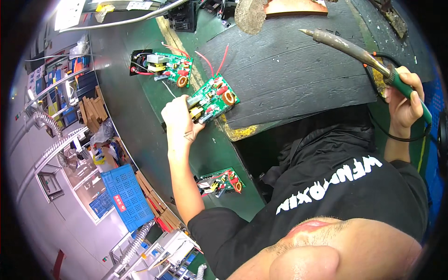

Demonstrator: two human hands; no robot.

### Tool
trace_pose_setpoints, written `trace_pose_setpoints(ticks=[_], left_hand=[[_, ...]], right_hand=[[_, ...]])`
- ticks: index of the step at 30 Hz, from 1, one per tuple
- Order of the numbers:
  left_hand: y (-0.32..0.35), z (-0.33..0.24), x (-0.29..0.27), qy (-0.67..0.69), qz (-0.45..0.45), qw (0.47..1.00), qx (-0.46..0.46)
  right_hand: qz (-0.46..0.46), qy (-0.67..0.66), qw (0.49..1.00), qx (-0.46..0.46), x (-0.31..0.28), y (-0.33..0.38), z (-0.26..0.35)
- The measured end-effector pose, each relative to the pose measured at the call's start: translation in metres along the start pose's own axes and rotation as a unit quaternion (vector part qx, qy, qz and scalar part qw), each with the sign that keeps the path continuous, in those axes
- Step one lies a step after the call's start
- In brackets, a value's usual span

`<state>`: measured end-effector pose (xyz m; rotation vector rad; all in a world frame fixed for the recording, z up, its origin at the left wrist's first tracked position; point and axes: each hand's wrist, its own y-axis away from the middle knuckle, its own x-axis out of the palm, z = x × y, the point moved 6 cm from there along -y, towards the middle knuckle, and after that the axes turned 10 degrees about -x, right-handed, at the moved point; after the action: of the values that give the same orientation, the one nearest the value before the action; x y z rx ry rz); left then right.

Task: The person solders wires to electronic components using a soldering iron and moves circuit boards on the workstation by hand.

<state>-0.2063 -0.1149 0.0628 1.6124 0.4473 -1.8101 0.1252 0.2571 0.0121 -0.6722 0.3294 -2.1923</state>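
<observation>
Head view is showing a person in a black shirt who is working at a green bench (149,116). The left hand (179,119) is grasping a green circuit board (213,99) at its near left corner, with the fingers closed around the edge, and the board is lying at the front left edge of a dark mat (284,70), partly over the bench. Two red wires are rising from the far side of this board onto the mat. The right hand (405,100) is clenching the green handle of a soldering iron (359,53), and it is holding the iron up over the right side of the mat. The tip of the iron is pointing to the far left and is staying in the air, well apart from the board. A black cable is hanging in a loop from the handle below the right hand. A second circuit board (163,67) is lying on the bench, farther away and to the left of the first one. A third circuit board (221,182) is lying on the bench close to the left elbow. A blue crate (126,196) is standing lower, on the left beside the bench.
</observation>
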Motion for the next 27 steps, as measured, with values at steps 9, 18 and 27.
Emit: trace_pose_setpoints(ticks=[9, 18, 27], left_hand=[[0.017, -0.015, -0.015, 0.118, 0.028, 0.993, -0.009], [-0.021, -0.037, -0.034, 0.143, 0.025, 0.988, 0.047], [-0.208, -0.005, -0.012, -0.040, -0.151, 0.969, -0.192]], right_hand=[[0.032, -0.021, 0.999, 0.005, -0.002, -0.003, -0.007], [0.004, -0.038, 0.999, 0.009, -0.013, 0.003, -0.009], [-0.019, -0.010, 1.000, -0.012, -0.019, 0.011, 0.007]])
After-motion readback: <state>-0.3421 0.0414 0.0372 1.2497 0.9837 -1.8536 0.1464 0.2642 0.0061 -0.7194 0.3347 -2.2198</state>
